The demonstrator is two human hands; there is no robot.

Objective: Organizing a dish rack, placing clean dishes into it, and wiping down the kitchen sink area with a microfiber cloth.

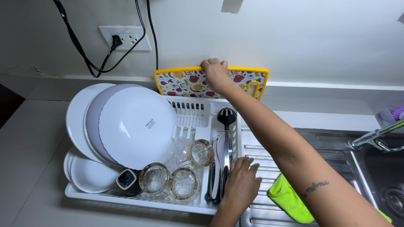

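My right hand [215,73] is closed over the top edge of a yellow-rimmed cutting board [187,82] with a vegetable print, which stands upright against the wall behind the white dish rack [191,110]. The hand's forearm stretches across the rack's right end. Down at the rack's front right corner my left hand [243,181] lies flat, fingers slightly spread, beside the handles of a black slotted spoon [226,118] and other utensils. It holds nothing.
Large white plates [134,126] lean in the rack's left half, with smaller bowls [90,174], a dark cup [127,180] and three clear glasses [184,181] in front. A yellow-green cloth [288,199] lies on the steel drainboard. The faucet [374,136] and sink are at right. Black cords hang from a wall socket [124,38].
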